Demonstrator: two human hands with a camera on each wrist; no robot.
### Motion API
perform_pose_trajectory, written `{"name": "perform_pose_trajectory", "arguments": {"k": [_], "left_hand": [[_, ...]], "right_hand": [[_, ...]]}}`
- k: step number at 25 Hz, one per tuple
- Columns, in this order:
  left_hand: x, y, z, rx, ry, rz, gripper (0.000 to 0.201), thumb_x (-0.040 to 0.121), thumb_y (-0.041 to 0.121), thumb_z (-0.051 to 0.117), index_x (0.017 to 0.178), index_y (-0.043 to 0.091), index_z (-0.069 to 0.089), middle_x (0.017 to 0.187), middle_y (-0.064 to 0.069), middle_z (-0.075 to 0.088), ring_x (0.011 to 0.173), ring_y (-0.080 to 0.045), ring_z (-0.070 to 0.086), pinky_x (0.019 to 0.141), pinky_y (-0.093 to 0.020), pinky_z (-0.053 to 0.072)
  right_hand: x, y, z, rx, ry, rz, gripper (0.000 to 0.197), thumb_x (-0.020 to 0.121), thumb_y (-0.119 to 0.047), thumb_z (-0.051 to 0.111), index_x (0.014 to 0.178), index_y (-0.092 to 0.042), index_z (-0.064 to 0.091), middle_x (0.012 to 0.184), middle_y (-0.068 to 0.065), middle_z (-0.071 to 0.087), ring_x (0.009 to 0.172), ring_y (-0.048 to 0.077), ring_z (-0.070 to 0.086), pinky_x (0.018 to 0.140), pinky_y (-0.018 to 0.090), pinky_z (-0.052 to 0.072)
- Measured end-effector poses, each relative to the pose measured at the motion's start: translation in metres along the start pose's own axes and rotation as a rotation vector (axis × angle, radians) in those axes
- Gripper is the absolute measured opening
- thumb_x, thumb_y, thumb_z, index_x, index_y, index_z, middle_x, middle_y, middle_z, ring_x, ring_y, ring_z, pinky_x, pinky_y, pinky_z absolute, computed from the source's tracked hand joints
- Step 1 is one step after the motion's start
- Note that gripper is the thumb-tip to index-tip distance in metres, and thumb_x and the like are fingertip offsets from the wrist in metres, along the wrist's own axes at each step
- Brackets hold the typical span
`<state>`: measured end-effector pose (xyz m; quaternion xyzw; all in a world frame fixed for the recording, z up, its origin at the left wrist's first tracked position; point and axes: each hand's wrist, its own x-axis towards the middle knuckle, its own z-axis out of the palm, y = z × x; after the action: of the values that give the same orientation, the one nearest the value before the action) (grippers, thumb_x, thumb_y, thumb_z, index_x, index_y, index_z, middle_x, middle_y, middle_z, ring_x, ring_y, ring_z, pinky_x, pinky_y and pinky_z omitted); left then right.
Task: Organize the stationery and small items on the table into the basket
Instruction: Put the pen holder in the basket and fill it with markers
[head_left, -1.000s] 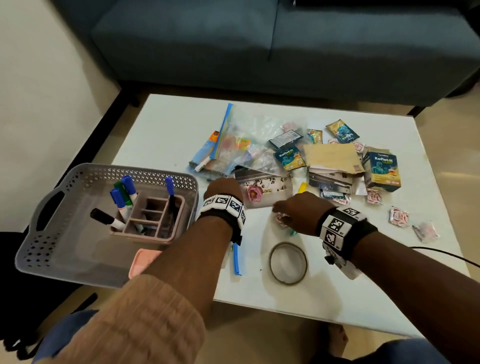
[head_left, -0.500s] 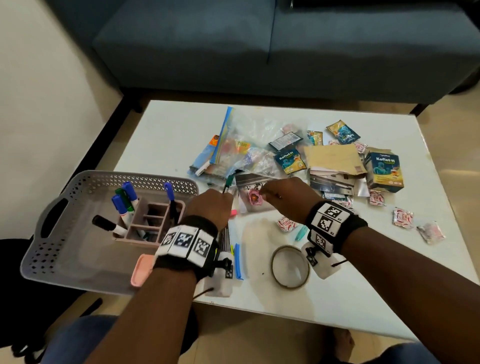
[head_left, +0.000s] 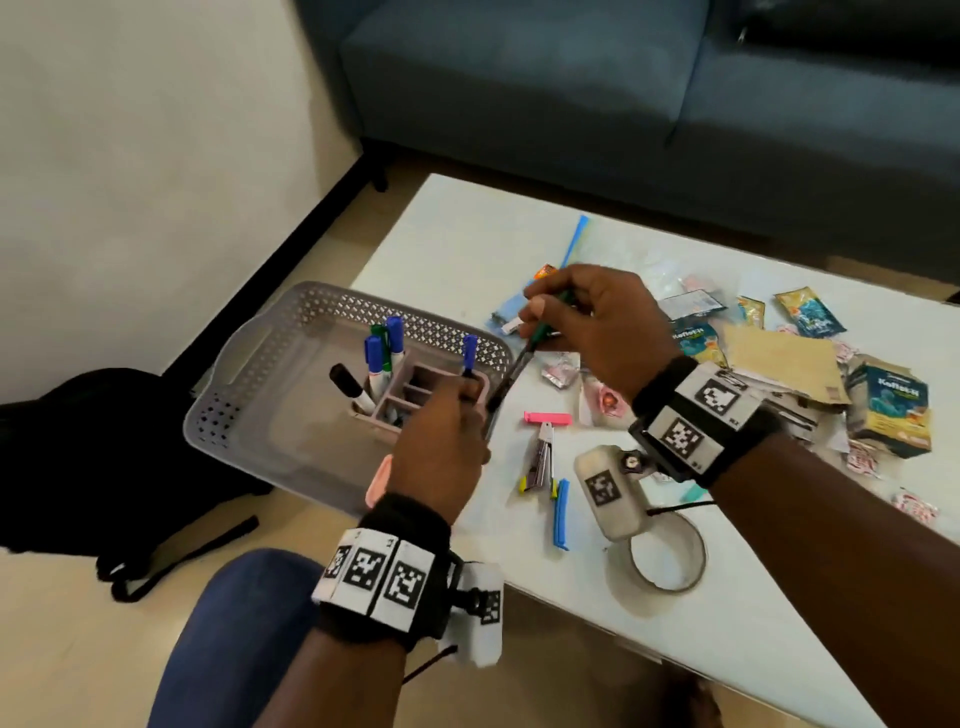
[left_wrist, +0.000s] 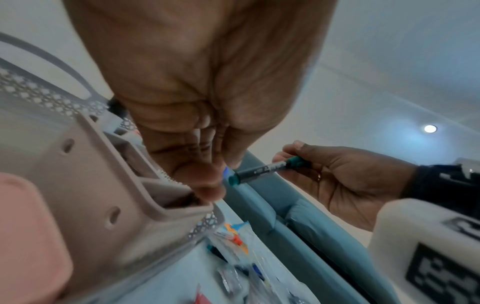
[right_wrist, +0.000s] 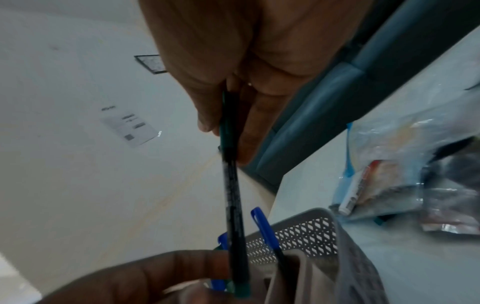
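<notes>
A grey perforated basket (head_left: 311, 306) stands at the table's left edge. Inside it a pink pen holder (head_left: 415, 374) keeps several markers and a blue pen (head_left: 470, 353) upright. A dark pen with a green cap (head_left: 519, 358) slants between my hands just right of the holder. My right hand (head_left: 540, 317) grips its upper, green end. My left hand (head_left: 475, 395) has bunched fingers that pinch the lower end at the holder's rim. The left wrist view shows the green pen (left_wrist: 262, 169) meeting those fingertips above the holder (left_wrist: 78, 174). In the right wrist view, the pen (right_wrist: 232, 195) runs down past the basket (right_wrist: 298, 228).
On the white table lie a pink clip (head_left: 548, 418), a small stapler (head_left: 543, 457), a blue clip (head_left: 561, 514), a tape ring (head_left: 667, 561), a brown envelope (head_left: 779, 364), a medicine box (head_left: 891, 410), sachets and a zip bag. A blue sofa (head_left: 623, 104) stands behind and a black bag (head_left: 104, 441) lies on the floor.
My left hand lifted the green pen off the table toward the holder. My right hand left the sachets and took the pen's upper end. The view swung left.
</notes>
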<state>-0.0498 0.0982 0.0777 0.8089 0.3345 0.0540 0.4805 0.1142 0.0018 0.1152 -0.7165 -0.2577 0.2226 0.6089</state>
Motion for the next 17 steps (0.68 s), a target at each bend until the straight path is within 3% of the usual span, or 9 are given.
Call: {"name": "perform_pose_trajectory", "arguments": {"k": [3,6,9,11,12,14,17], "left_hand": [[0.002,-0.014,-0.034,0.089,0.158,-0.054,0.023,0.096,0.006,0.043,0.107,0.022,0.056,0.095,-0.001,0.066,0.085,-0.023,0.062,0.074,-0.034,0.046],[0.005,-0.019,-0.045,0.095,0.138,-0.092,0.016,0.099,0.012,0.045,0.106,0.024,0.054,0.093,0.005,0.063,0.084,-0.016,0.059,0.069,-0.028,0.038],[0.007,-0.017,-0.043,0.056,0.123,-0.052,0.014,0.1,0.017,0.047,0.108,0.024,0.055,0.096,0.005,0.065,0.088,-0.015,0.063,0.075,-0.034,0.05],[0.007,-0.016,-0.036,0.02,0.12,-0.005,0.013,0.099,0.016,0.049,0.106,0.024,0.056,0.095,0.005,0.066,0.087,-0.012,0.063,0.078,-0.036,0.053],[0.006,-0.016,-0.032,0.024,0.115,0.027,0.012,0.099,0.016,0.05,0.105,0.024,0.056,0.094,0.006,0.066,0.086,-0.01,0.063,0.078,-0.035,0.054],[0.006,-0.016,-0.025,-0.019,0.093,0.08,0.011,0.099,0.019,0.052,0.105,0.026,0.059,0.096,0.01,0.066,0.088,-0.009,0.064,0.08,-0.034,0.057],[0.013,-0.018,-0.023,-0.112,0.078,0.089,0.012,0.098,0.022,0.055,0.103,0.028,0.063,0.095,0.015,0.067,0.085,-0.002,0.065,0.079,-0.033,0.059]], "right_hand": [[0.016,0.005,0.039,-0.216,0.059,-0.173,0.002,0.088,-0.008,0.068,0.09,-0.008,0.069,0.077,0.006,0.073,0.07,0.019,0.073,0.069,0.039,0.062],[0.019,0.02,0.065,-0.434,-0.009,-0.244,0.004,0.087,-0.019,0.072,0.089,-0.016,0.071,0.075,-0.005,0.071,0.069,0.009,0.068,0.068,0.027,0.056],[0.036,0.034,0.052,-0.378,0.087,-0.184,0.008,0.091,-0.02,0.065,0.09,-0.014,0.072,0.077,-0.003,0.073,0.072,0.011,0.07,0.071,0.029,0.059],[0.067,0.045,0.028,-0.512,0.161,-0.139,0.014,0.094,-0.018,0.057,0.094,-0.015,0.071,0.083,-0.001,0.074,0.078,0.013,0.07,0.077,0.034,0.059],[0.083,0.051,0.018,-0.67,0.107,-0.121,0.016,0.095,-0.017,0.055,0.097,-0.015,0.071,0.089,0.0,0.075,0.085,0.015,0.07,0.082,0.035,0.057],[0.113,0.063,0.009,-1.031,-0.15,-0.128,0.019,0.097,-0.014,0.053,0.105,-0.014,0.07,0.103,0.005,0.073,0.098,0.023,0.066,0.089,0.036,0.051],[0.143,0.079,0.011,-1.403,-0.481,-0.176,0.024,0.099,-0.016,0.05,0.117,-0.018,0.065,0.117,0.006,0.066,0.111,0.027,0.06,0.091,0.038,0.048]]}}
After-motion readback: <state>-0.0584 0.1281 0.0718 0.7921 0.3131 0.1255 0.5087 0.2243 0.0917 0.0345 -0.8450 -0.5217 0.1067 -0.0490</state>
